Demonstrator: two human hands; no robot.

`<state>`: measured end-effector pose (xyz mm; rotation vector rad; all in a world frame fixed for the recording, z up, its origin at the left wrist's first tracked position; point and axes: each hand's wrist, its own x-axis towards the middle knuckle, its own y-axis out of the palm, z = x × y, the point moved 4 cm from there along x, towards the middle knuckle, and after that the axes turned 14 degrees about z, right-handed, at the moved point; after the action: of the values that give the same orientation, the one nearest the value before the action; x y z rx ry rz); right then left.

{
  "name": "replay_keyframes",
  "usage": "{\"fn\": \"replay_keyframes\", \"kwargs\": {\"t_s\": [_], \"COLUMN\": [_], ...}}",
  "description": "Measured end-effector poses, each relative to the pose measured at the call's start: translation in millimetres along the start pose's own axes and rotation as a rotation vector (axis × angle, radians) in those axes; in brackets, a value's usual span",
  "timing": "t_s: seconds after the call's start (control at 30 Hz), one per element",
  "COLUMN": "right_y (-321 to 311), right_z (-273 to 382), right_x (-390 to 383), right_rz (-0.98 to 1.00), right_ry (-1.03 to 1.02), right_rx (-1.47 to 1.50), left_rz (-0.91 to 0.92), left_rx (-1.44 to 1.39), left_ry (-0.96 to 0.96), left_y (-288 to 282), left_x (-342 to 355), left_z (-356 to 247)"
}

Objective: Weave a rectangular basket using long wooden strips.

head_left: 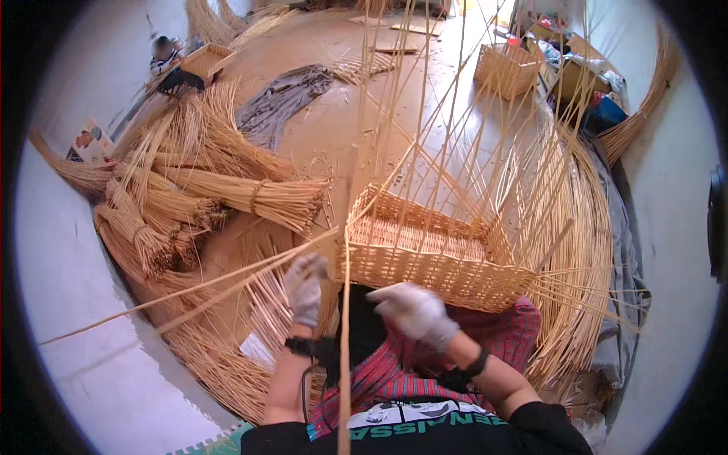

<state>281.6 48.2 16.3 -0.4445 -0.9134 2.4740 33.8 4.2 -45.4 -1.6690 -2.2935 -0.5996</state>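
Fingers of our left hand are curled together around a long pale willow rod, which runs from the glove out to the left and down across the floor. Our right hand is blurred; its gloved fingers look bent and close together just under the near wall of the half-woven basket, but we cannot tell whether they pinch anything. Both hands wear light work gloves, and each wrist carries a dark band

We see the basket resting on our lap, over a red plaid cloth, its rectangular base tilted away from us. Unwoven upright stakes rise from its rim and fan out toward the top of the view. One stake stands straight up between our hands, near the left one

To our left lie tied bundles of rods stacked on the floor, and loose rods curve around our right side. Farther off a grey cloth is spread on the floor, a finished square basket sits near the back, and another person is seated at the far left beside a shallow woven tray
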Motion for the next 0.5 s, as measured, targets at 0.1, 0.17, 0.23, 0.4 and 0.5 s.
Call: {"fn": "replay_keyframes", "kwargs": {"t_s": [0.1, 0.17, 0.23, 0.4, 0.5], "right_y": [34, 60, 81, 57, -8], "right_z": [93, 115, 123, 109, 56], "right_x": [50, 63, 63, 23, -2], "right_rz": [0.028, 0.212, 0.392, 0.223, -0.340], "right_ry": [-0.754, -0.811, -0.773, -0.638, -0.680], "right_rx": [-0.047, -0.094, -0.204, -0.254, -0.114], "left_rz": [-0.048, 0.232, 0.428, 0.472, 0.169], "left_rx": [-0.375, 0.017, 0.463, 0.431, 0.060], "left_ry": [-0.383, -0.157, -0.072, -0.091, -0.192], "left_y": [-5, -3, 5, 46, 25], "left_x": [-19, -7, 11, 63, 86], "left_z": [-17, -46, -62, -39, -20]}}
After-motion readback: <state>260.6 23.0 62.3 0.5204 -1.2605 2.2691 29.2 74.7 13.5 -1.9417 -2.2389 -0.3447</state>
